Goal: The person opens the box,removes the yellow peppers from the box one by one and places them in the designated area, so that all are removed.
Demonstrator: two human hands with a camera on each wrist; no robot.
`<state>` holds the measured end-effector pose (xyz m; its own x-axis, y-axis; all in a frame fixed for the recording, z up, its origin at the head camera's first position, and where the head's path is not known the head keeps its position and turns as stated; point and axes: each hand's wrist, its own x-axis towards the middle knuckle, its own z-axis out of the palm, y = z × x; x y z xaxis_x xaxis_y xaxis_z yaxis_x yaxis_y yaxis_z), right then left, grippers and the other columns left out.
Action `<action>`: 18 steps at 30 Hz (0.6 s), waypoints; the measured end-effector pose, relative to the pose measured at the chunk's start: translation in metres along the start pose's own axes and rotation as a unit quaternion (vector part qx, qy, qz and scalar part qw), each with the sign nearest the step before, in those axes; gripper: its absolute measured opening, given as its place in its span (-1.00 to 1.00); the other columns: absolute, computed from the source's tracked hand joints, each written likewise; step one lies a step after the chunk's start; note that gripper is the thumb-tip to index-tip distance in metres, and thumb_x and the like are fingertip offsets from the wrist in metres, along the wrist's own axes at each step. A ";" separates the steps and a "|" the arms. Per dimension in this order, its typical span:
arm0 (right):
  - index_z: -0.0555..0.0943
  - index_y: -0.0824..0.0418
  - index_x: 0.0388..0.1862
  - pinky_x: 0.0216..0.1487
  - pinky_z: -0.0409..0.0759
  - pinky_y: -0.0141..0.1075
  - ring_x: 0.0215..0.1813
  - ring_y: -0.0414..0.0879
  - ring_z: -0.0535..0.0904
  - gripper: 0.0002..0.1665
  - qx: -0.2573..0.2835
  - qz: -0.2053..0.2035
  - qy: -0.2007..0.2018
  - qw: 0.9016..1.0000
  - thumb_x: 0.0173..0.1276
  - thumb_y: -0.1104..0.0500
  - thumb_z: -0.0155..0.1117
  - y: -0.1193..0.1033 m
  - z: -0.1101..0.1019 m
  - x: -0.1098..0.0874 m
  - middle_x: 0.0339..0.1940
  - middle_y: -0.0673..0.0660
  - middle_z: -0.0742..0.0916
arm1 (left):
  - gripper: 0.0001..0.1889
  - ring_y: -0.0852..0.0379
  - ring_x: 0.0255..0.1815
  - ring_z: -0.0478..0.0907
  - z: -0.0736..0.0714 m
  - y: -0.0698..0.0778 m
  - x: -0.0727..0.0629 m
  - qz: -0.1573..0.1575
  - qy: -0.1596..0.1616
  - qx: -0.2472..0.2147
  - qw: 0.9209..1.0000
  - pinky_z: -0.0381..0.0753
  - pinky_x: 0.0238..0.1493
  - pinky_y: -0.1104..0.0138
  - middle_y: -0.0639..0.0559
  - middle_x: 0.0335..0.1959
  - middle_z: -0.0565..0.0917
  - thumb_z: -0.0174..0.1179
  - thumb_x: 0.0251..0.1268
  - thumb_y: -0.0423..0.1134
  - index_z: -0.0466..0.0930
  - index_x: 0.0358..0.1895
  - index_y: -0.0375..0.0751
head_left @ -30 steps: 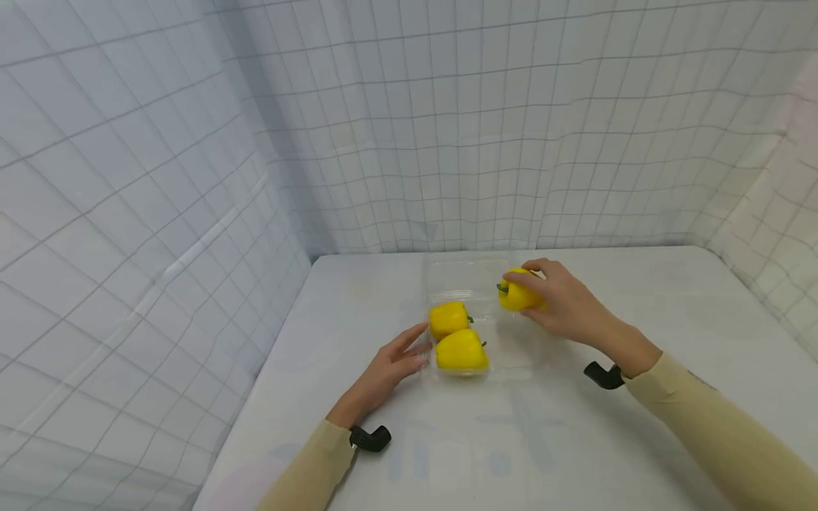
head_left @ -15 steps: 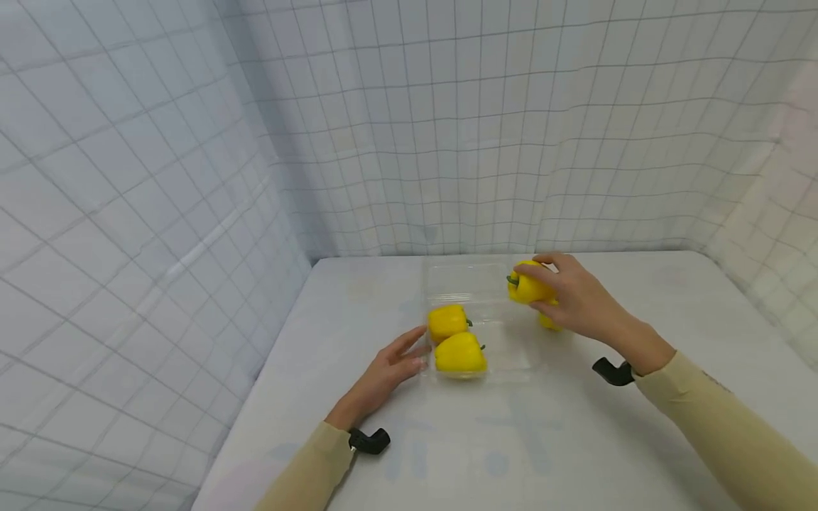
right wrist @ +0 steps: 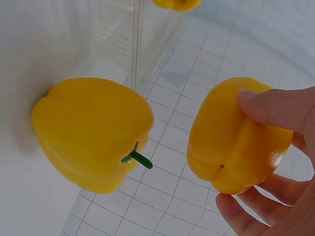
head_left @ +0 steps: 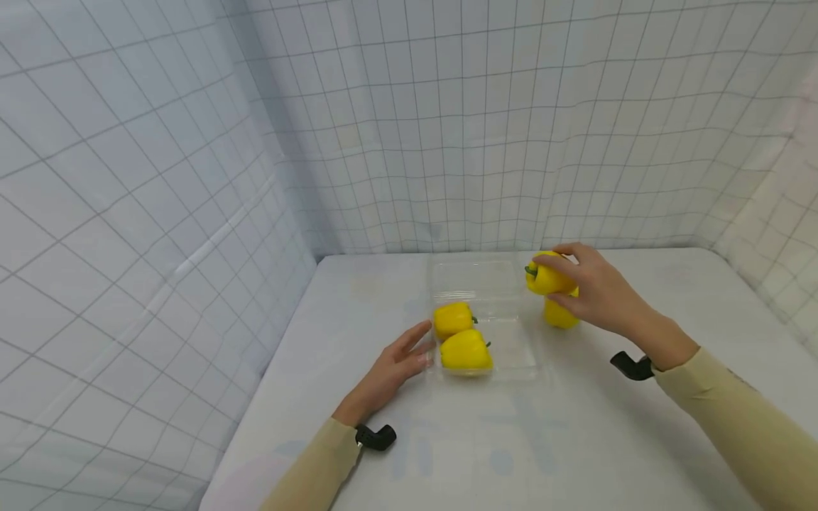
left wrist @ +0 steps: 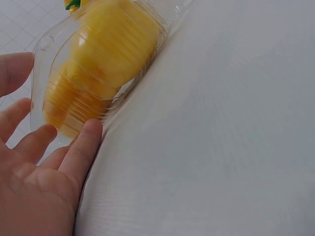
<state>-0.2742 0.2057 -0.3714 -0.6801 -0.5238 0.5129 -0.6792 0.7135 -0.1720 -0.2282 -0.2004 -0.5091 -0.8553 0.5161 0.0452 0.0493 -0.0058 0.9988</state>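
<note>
A yellow bell pepper [head_left: 547, 274] is held up between the thumb and fingers of my right hand [head_left: 603, 301], its green stem pointing left. Just below it, on the table, stands a second yellow bell pepper [right wrist: 93, 132], partly covered by the hand in the head view. Left of these is a clear plastic container [head_left: 516, 348] with its lid [head_left: 476, 275] folded open to the back. Two yellow bell peppers [head_left: 465, 350] lie in its left half. My left hand [head_left: 391, 369] rests on the table with extended fingers at the container's left wall.
A white table [head_left: 473, 454] with faint printed shapes carries everything. Behind it and to both sides hang white sheets [head_left: 434, 142] with a dark grid. A black wrist device [head_left: 375, 437] sits at each wrist.
My right hand has carried its pepper rightward, away from above the container, and slightly back. This has brought the standing pepper into view. My left hand has stayed at the container's side.
</note>
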 end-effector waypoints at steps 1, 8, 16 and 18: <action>0.57 -0.03 0.30 -0.02 0.59 0.12 0.17 0.19 0.45 -0.20 -0.001 -0.001 0.000 1.000 0.04 0.31 0.61 0.000 -0.002 0.000 0.20 0.22 0.52 | -0.34 0.07 0.55 0.17 0.000 0.000 0.000 0.001 0.000 -0.001 1.000 0.37 0.39 0.16 0.23 0.61 0.08 0.05 0.57 -0.32 0.08 0.61 0.17; 0.56 0.00 0.31 -0.04 0.58 0.14 0.15 0.21 0.45 -0.17 -0.016 -0.003 0.016 1.000 0.02 0.33 0.63 0.003 -0.021 0.003 0.19 0.27 0.52 | -0.34 0.05 0.55 0.17 -0.002 0.000 0.006 0.018 0.001 -0.007 1.000 0.36 0.39 0.16 0.20 0.61 0.08 0.07 0.55 -0.31 0.09 0.61 0.15; 0.58 0.02 0.30 0.00 0.57 0.17 0.16 0.24 0.46 -0.19 -0.013 0.028 0.042 0.999 0.01 0.31 0.64 0.009 -0.029 -0.013 0.20 0.27 0.52 | -0.36 0.07 0.55 0.17 -0.004 -0.004 0.000 0.013 0.004 -0.001 1.000 0.39 0.37 0.18 0.19 0.60 0.11 0.07 0.56 -0.30 0.12 0.60 0.15; 0.58 0.03 0.29 0.00 0.57 0.18 0.13 0.25 0.47 -0.18 -0.016 0.033 0.051 0.998 0.00 0.32 0.65 0.012 -0.030 -0.020 0.19 0.27 0.53 | -0.36 0.06 0.55 0.17 -0.003 -0.005 -0.002 0.011 0.000 -0.003 1.000 0.39 0.37 0.17 0.18 0.61 0.10 0.07 0.56 -0.29 0.12 0.60 0.14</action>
<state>-0.2600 0.2386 -0.3584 -0.6901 -0.4258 0.5852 -0.6232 0.7607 -0.1815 -0.2284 -0.2039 -0.5140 -0.8541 0.5159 0.0662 0.0643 -0.0216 0.9977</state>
